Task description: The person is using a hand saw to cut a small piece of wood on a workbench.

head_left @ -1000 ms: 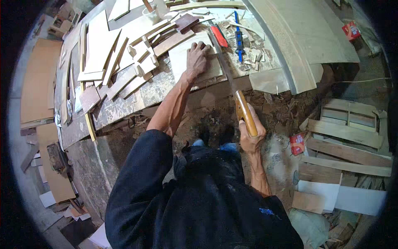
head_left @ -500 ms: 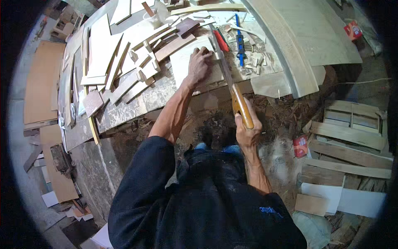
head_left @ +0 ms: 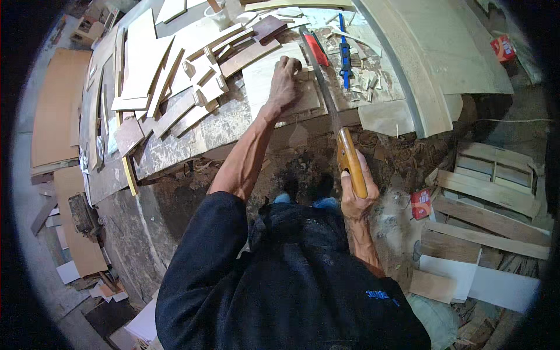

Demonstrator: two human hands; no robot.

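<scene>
My left hand [head_left: 283, 84] presses with curled fingers on a pale square board [head_left: 258, 76] at the bench's front edge. My right hand [head_left: 359, 195], nearer my body, grips the yellow wooden handle [head_left: 352, 157] of a handsaw, whose long steel blade [head_left: 326, 93] lies along the board's right side, partly over the bench edge. Just right of the blade's far end are a red, dark-edged tool [head_left: 318, 48] and a blue bar clamp [head_left: 344, 64], with small wood offcuts [head_left: 367, 84] beside them.
The worn bench [head_left: 195, 146] holds loose panels and strips [head_left: 134, 70] at left and a white cup [head_left: 219, 17]. Long curved boards [head_left: 426, 76] lie at right. Stacked wood pieces [head_left: 487, 192] and a red packet [head_left: 420, 204] are at lower right; tan sheets [head_left: 58, 105] stand at left.
My right hand pushed the saw forward half a second ago and has since drawn it back toward my body. My left hand stays on the board.
</scene>
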